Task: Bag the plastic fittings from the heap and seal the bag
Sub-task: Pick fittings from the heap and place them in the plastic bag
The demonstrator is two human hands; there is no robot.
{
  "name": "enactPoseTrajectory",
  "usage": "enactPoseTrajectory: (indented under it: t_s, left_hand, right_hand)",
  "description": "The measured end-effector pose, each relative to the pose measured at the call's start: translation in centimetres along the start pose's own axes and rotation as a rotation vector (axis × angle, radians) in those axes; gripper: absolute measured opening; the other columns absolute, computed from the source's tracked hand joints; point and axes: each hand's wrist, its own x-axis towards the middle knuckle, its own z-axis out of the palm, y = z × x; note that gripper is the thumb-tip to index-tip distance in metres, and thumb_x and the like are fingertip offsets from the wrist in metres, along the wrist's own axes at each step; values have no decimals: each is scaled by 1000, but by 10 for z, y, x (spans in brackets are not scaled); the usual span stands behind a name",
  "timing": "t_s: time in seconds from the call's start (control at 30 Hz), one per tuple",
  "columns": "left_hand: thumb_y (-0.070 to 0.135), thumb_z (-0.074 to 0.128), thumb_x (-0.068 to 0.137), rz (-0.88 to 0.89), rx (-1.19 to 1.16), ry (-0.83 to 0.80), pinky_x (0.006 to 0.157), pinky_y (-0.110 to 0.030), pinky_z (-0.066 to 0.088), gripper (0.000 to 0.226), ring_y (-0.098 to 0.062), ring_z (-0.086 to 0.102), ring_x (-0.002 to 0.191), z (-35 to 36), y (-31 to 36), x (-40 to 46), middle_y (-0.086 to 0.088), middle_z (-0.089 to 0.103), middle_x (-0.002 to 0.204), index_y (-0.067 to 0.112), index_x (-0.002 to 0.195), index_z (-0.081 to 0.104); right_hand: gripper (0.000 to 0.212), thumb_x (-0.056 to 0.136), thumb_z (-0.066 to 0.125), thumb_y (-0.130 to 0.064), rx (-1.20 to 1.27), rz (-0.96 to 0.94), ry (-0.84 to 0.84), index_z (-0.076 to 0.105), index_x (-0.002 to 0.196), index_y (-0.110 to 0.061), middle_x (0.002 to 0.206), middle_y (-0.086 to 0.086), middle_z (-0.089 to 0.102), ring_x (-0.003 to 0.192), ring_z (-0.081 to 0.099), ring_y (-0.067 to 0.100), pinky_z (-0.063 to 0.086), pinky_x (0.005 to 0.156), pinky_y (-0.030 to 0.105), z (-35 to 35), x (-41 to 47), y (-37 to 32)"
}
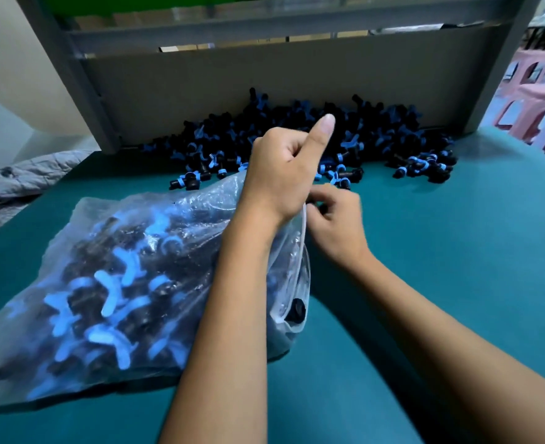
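A clear plastic bag full of black and blue fittings lies on the green table, its mouth facing right. My left hand grips the upper end of the bag's mouth with curled fingers, the thumb sticking up. My right hand pinches the white zip strip just right of it. Lower down the mouth gapes and a black fitting shows in it. The heap of fittings lies behind my hands against a cardboard wall.
A grey cardboard panel and a metal shelf frame stand behind the heap. Grey cloth lies at the table's left edge. Pink plastic stools stand at the far right.
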Motion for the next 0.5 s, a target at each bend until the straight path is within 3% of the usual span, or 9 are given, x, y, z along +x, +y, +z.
enactPoseTrajectory:
  t_s: [0.03, 0.1, 0.17, 0.3, 0.4, 0.5]
  left_hand:
    - [51, 52, 99, -44, 9, -12, 51, -43, 25, 66, -20, 23, 51, 1, -6, 0, -8, 25, 51, 14, 54, 20]
    - [56, 50, 100, -127, 69, -73, 55, -51, 37, 70, -26, 29, 51, 4, -18, -3, -16, 32, 52, 6, 53, 29]
    - [58, 47, 101, -193, 140, -150, 67, -55, 49, 75, -39, 44, 55, 7, -27, -7, -28, 46, 57, -4, 59, 43]
    - [60, 43, 103, -231, 221, -235, 77, -56, 54, 76, -41, 58, 67, 11, -35, -11, -29, 59, 67, -6, 66, 50]
    - [59, 44, 103, -236, 233, -231, 79, -55, 53, 75, -41, 59, 68, 12, -37, -11, -29, 60, 70, -7, 67, 51]
    - [56, 45, 105, -241, 238, -225, 79, -54, 53, 74, -40, 61, 67, 11, -38, -10, -28, 61, 69, -8, 68, 50]
  right_hand:
    - [25, 77, 54, 3, -73, 16, 25, 73, 76, -13, 73, -5, 68, 68, 57, 1, 44, 68, 20, -1, 4, 6]
    - [24, 82, 54, -5, -368, 74, 12, 73, 92, -17, 94, 0, 70, 93, 58, 19, 44, 81, 29, -5, 14, 29]
    - [30, 92, 55, -18, -663, 138, -133, 65, 120, -18, 123, 11, 57, 115, 43, 34, 42, 94, 39, -10, 27, 55]
    - [47, 101, 44, -35, -908, 177, -342, 39, 147, -29, 150, 12, 31, 129, 30, 39, 39, 99, 50, -14, 50, 86]
    - [41, 102, 41, -36, -917, 242, -446, 45, 142, -29, 152, 12, 27, 129, 32, 40, 34, 103, 52, -15, 64, 90]
    - [31, 99, 51, -29, -862, 237, -380, 62, 121, -10, 140, 16, 39, 121, 42, 40, 41, 102, 47, -18, 64, 87]
